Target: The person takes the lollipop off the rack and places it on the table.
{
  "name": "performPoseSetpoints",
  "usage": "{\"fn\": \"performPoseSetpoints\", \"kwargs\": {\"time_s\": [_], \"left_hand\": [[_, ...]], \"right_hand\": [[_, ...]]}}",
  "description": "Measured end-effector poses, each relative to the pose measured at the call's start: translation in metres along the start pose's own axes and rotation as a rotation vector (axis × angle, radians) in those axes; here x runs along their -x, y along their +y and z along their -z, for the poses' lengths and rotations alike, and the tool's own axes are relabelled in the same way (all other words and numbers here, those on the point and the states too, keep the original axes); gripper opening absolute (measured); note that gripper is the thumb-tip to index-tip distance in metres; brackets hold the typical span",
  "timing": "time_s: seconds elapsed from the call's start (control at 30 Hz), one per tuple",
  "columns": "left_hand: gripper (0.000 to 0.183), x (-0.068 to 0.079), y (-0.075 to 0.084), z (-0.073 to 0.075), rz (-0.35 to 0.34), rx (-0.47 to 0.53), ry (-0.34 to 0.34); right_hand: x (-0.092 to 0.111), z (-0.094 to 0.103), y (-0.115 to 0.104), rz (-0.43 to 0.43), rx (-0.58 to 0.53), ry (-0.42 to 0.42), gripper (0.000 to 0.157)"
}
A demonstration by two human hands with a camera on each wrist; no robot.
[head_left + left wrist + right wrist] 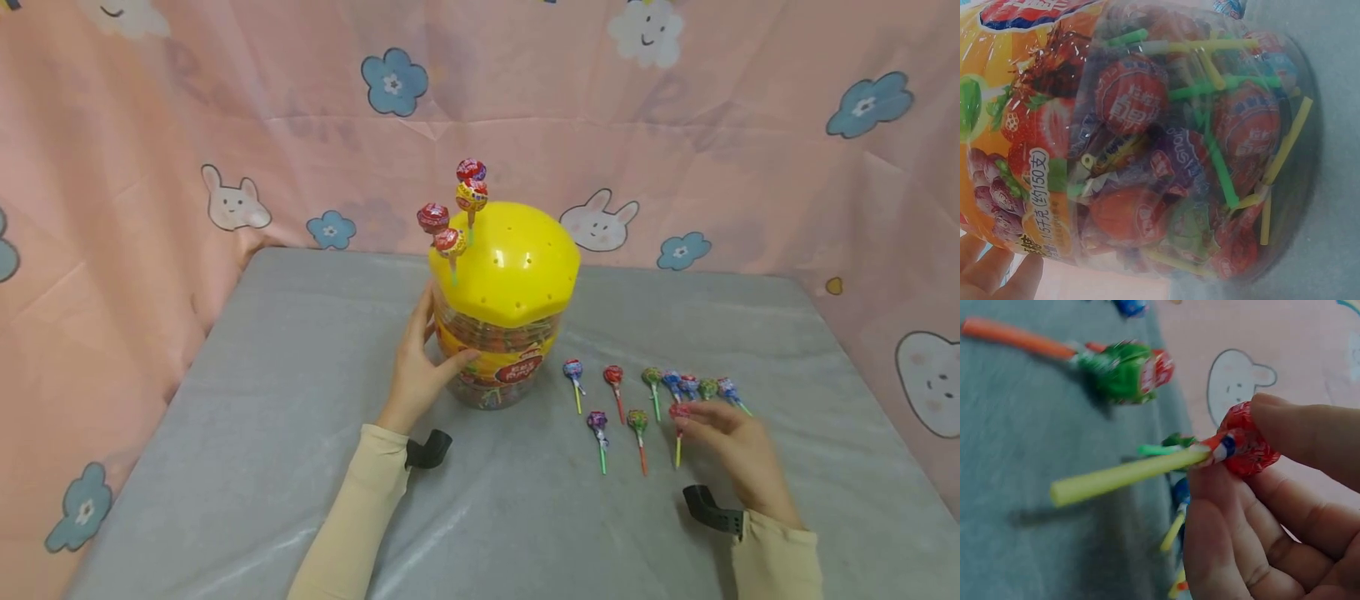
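Note:
A clear plastic jar of lollipops [517,337] with a yellow domed lid [517,279] stands on the table. My left hand [420,371] grips the jar's left side, thumb across the front; the other fingers are partly hidden behind it. Several lollipops [450,243] stick up from small holes on the lid's left side. On the right, my right hand [742,450] pinches a red-wrapped lollipop [1249,440] by its candy head, between thumb and fingers. Its yellow stick points away from the hand in the right wrist view. Wrapped sweets show through the jar [1132,94] in the left wrist view.
Loose lollipops lie in two rough rows right of the jar, among them a purple one [597,421], a green one [637,421] and a red one [613,375]. Several blue ones [671,383] bunch near my right hand. A pink patterned curtain [495,92] hangs behind the grey table [300,333].

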State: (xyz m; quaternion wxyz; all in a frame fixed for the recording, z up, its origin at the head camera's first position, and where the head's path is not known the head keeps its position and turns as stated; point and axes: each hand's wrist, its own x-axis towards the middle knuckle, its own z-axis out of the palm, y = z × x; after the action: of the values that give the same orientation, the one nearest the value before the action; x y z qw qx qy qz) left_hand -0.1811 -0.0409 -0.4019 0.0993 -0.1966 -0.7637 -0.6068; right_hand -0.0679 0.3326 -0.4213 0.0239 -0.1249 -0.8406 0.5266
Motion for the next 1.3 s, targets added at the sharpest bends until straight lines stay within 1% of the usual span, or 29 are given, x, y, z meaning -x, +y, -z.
{"fn": "performPoseSetpoints", "kwargs": {"time_s": [0.1,0.17,0.37,0.47,0.63,0.77,0.93,1.03,1.17,1.3], "left_hand": [[0.107,0.0,0.0,0.0,0.007,-0.001,0.001],[0.107,0.001,0.0,0.0,0.011,-0.001,0.0],[0.107,0.001,0.0,0.001,0.007,-0.013,0.009],[0.106,0.001,-0.001,0.001,0.004,-0.017,0.011],[0.106,0.002,-0.001,0.001,0.009,-0.015,0.006],[0.106,0.001,-0.001,0.001,0.014,-0.013,0.003],[0.106,0.001,-0.001,0.001,0.017,-0.014,0.004],[0.106,0.001,-0.001,0.001,0.015,-0.015,0.004],[0.107,0.001,-0.002,0.0,0.012,-0.017,0.005],[0.107,0.001,-0.001,0.0,0.006,-0.016,0.004]], "right_hand": [[-0.001,-0.002,0.004,-0.013,0.072,0.006,0.039],[-0.002,-0.004,0.006,-0.02,0.083,0.007,0.041],[-0.005,-0.007,0.013,-0.028,0.079,-0.009,0.039],[-0.006,-0.009,0.016,-0.021,0.107,0.0,0.039],[-0.008,-0.011,0.016,-0.03,0.178,0.03,0.038],[-0.009,-0.013,0.016,-0.046,0.209,0.054,0.038],[-0.008,-0.014,0.016,-0.035,0.248,0.077,0.035],[-0.007,-0.013,0.015,-0.031,0.3,0.089,0.035],[-0.006,-0.011,0.014,-0.037,0.339,0.09,0.037],[-0.005,-0.009,0.012,-0.066,0.332,0.07,0.041]]}}
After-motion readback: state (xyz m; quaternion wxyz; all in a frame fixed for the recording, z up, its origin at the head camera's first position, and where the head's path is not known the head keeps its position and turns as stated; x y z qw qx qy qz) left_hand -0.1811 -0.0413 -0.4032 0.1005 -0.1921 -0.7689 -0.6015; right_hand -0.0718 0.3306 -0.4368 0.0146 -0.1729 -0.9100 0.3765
